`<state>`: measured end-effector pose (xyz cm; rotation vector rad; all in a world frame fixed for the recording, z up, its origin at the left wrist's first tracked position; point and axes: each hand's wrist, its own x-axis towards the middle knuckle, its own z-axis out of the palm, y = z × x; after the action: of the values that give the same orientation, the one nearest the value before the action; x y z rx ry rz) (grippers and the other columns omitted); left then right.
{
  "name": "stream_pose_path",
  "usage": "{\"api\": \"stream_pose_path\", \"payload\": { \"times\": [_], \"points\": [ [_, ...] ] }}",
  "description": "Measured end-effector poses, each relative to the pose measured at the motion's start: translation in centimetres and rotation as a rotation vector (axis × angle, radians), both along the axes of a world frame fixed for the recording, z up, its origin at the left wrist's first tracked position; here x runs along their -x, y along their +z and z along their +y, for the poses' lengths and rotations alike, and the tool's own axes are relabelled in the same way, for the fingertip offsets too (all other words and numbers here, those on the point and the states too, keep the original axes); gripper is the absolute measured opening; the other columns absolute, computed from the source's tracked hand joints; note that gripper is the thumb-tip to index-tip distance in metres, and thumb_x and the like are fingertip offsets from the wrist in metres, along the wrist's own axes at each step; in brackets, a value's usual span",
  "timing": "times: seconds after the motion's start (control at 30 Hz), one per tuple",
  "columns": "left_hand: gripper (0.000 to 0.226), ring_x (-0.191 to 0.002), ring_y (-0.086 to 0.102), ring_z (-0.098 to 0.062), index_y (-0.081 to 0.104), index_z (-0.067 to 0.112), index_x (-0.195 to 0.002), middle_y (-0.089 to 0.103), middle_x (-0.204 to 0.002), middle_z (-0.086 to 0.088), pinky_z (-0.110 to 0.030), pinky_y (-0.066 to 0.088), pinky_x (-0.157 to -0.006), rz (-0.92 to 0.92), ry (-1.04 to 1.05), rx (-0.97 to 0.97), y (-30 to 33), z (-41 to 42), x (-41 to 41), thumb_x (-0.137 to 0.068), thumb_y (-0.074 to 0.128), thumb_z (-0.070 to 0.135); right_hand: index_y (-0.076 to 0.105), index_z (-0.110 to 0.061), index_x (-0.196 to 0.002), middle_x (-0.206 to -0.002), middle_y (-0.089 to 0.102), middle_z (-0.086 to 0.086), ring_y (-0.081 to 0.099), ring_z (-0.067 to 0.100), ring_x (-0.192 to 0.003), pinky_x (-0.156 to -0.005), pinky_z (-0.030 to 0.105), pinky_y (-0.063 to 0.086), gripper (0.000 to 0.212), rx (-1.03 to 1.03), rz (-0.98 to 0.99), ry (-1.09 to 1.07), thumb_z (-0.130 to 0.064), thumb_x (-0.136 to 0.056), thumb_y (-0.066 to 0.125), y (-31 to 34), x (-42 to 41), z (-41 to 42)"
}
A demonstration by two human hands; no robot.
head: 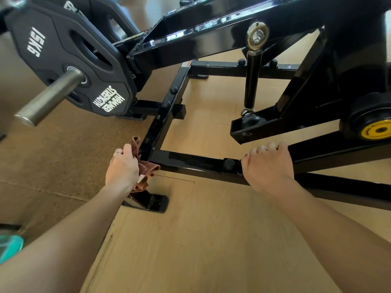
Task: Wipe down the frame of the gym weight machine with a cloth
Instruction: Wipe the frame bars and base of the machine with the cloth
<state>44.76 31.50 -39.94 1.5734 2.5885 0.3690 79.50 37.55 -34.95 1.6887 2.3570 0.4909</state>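
Pale wood-look floor (pixel 211 240) nearest, brown speckled matting (pixel 53 155) to the left. Left hand (pixel 121 169) — fingers clenched round a brown cloth (pixel 146 169) at the black frame (pixel 190 160) corner. Right hand (pixel 267 166) — fingers curled over the low rail. Beyond, a weight plate (pixel 69 60).

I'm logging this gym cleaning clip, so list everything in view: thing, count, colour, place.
machine frame: one, glossy black, across the middle and right.
weight plate: one fully seen, black with white lettering, upper left.
steel bar: one, grey, poking through the plate.
yellow cap: one, right edge.
cloth: one, brown, at the frame's near corner.
floor: light wood, brown mat on the left.
left hand: holds the cloth.
right hand: grip on the near frame bar.
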Motion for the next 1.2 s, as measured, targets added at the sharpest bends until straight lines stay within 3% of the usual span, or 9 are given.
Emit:
{"api": "stream_pose_path", "payload": {
  "times": [0.23, 0.4, 0.67, 0.77, 0.87, 0.93, 1.0, 1.1, 1.2],
  "points": [
    [0.029, -0.102, 0.060, -0.025, 0.051, 0.018, -0.121, 0.057, -0.112, -0.006, -0.045, 0.059, -0.085, -0.096, -0.183, -0.126, 0.0, 2.8, -5.6, -0.102, 0.038, 0.036, 0.056, -0.014, -0.081, -0.080, 0.058, 0.004, 0.050, 0.025, -0.078, -0.084, 0.042, 0.038, 0.051, -0.011, 0.017, 0.009, -0.034, -0.105, 0.016, -0.1, 0.0, 0.1],
    [0.024, -0.096, 0.064, -0.019, 0.053, 0.019, -0.126, 0.062, -0.111, -0.003, -0.039, 0.061, -0.083, -0.109, -0.445, -0.106, -1.0, 7.0, -13.4, -0.103, 0.055, 0.023, 0.056, -0.014, -0.078, -0.076, 0.055, 0.005, 0.049, 0.025, -0.075, -0.081, 0.041, 0.040, 0.053, 0.001, 0.063, 0.013, -0.033, -0.104, 0.013, -0.3, -0.2, 0.1],
    [0.014, -0.089, 0.062, -0.014, 0.054, 0.022, -0.118, 0.061, -0.107, 0.002, -0.035, 0.061, -0.080, -0.140, -0.499, -0.097, -0.7, 6.1, -19.9, -0.106, 0.053, 0.029, 0.056, -0.016, -0.075, -0.072, 0.054, 0.004, 0.049, 0.024, -0.072, -0.080, 0.041, 0.042, 0.051, 0.036, 0.106, 0.020, -0.034, -0.106, 0.021, 0.0, -0.3, 0.2],
    [0.012, -0.080, 0.064, -0.010, 0.055, 0.024, -0.109, 0.061, -0.097, 0.006, -0.035, 0.062, -0.076, -0.280, -0.459, -0.051, 0.4, 5.3, -19.0, -0.107, 0.047, 0.034, 0.062, -0.015, -0.082, -0.077, 0.058, 0.004, 0.053, 0.025, -0.076, -0.087, 0.043, 0.045, 0.047, 0.108, 0.173, 0.065, -0.032, -0.107, 0.026, 0.9, -0.8, -0.2],
    [0.015, -0.078, 0.070, -0.011, 0.057, 0.027, -0.101, 0.066, -0.093, 0.002, -0.039, 0.063, -0.078, -0.661, -0.356, -0.079, 3.6, 4.9, -18.5, -0.108, 0.045, 0.034, 0.067, -0.018, -0.105, -0.101, 0.066, 0.002, 0.060, 0.022, -0.099, -0.101, 0.039, 0.044, 0.042, 0.163, 0.400, 0.141, -0.031, -0.106, 0.028, 1.7, -1.3, -0.6],
    [0.012, -0.083, 0.069, -0.007, 0.055, 0.023, -0.103, 0.065, -0.094, 0.006, -0.032, 0.061, -0.080, -0.761, -0.262, -0.219, 7.1, 5.5, -18.7, -0.108, 0.046, 0.029, 0.068, -0.020, -0.116, -0.110, 0.066, -0.002, 0.060, 0.016, -0.105, -0.102, 0.033, 0.045, 0.044, 0.082, 0.625, 0.152, -0.033, -0.104, 0.028, 2.6, -1.8, -1.2],
    [0.004, -0.082, 0.061, 0.006, 0.048, 0.029, -0.108, 0.058, -0.094, 0.017, -0.014, 0.052, -0.071, -0.748, -0.259, -0.385, 10.9, 6.7, -19.8, -0.108, 0.046, 0.025, 0.066, -0.016, -0.121, -0.111, 0.064, -0.001, 0.060, 0.017, -0.102, -0.092, 0.029, 0.046, 0.032, -0.005, 0.758, 0.182, -0.025, -0.102, 0.041, 4.1, -2.6, -1.9],
    [0.010, -0.078, 0.058, 0.018, 0.046, 0.035, -0.110, 0.057, -0.094, 0.020, -0.002, 0.045, -0.060, -0.736, -0.410, -0.474, 14.9, 8.7, -23.8, -0.107, 0.047, 0.025, 0.062, -0.007, -0.103, -0.097, 0.062, 0.007, 0.061, 0.025, -0.084, -0.071, 0.029, 0.038, 0.022, -0.186, 0.841, 0.269, -0.004, -0.085, 0.051, 7.3, -3.7, -2.5],
    [0.005, -0.089, 0.064, 0.001, 0.052, 0.027, -0.110, 0.062, -0.103, 0.010, -0.021, 0.057, -0.079, -0.708, -0.508, -0.462, 14.0, 10.0, -28.0, -0.107, 0.048, 0.027, 0.056, -0.008, -0.090, -0.090, 0.059, 0.010, 0.055, 0.026, -0.078, -0.073, 0.032, 0.036, 0.015, -0.414, 0.914, 0.252, -0.008, -0.078, 0.047, 10.2, -5.1, -1.8]
  ]
}}
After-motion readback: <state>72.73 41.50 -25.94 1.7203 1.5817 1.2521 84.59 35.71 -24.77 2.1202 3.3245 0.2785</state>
